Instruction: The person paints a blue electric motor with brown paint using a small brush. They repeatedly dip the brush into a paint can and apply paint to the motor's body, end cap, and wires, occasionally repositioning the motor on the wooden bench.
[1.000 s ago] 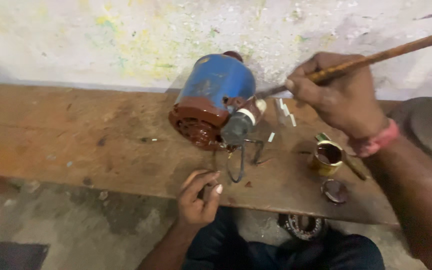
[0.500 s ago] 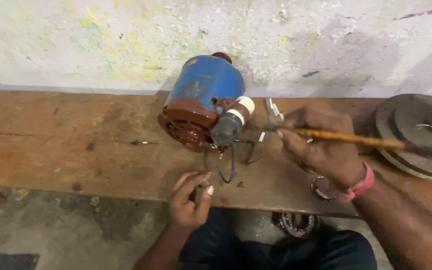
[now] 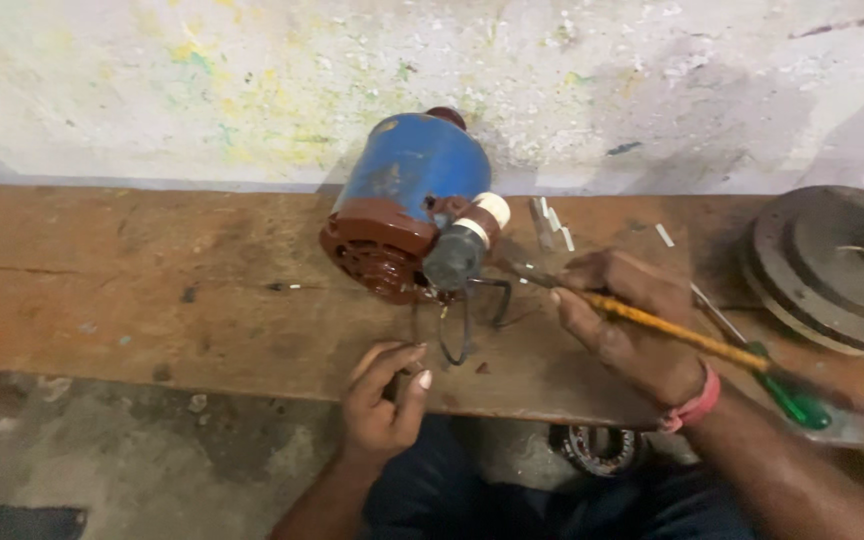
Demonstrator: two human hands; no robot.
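Note:
A blue electric motor [image 3: 407, 185] with a brown end cover lies on a wooden bench [image 3: 152, 300]. A grey and white cylindrical capacitor [image 3: 464, 245] is mounted on its side, with black wires [image 3: 457, 330] hanging below. My right hand [image 3: 627, 325] grips a long tool with a yellowish shaft [image 3: 672, 330], its metal tip pointing at the wires beside the motor. My left hand [image 3: 382, 400] rests at the bench's front edge, fingers pinched near a wire end; what it holds is not clear.
A green-handled screwdriver [image 3: 787, 395] lies on the bench right of my hand. A round dark metal disc [image 3: 822, 270] sits at the far right. Small white strips [image 3: 552, 225] lie behind the motor. A stained wall rises behind. A ring-shaped part [image 3: 597, 450] lies on the floor.
My right hand has lowered the long tool from up in the air to the bench, its tip now near the motor's wires. The left hand stays at the bench edge.

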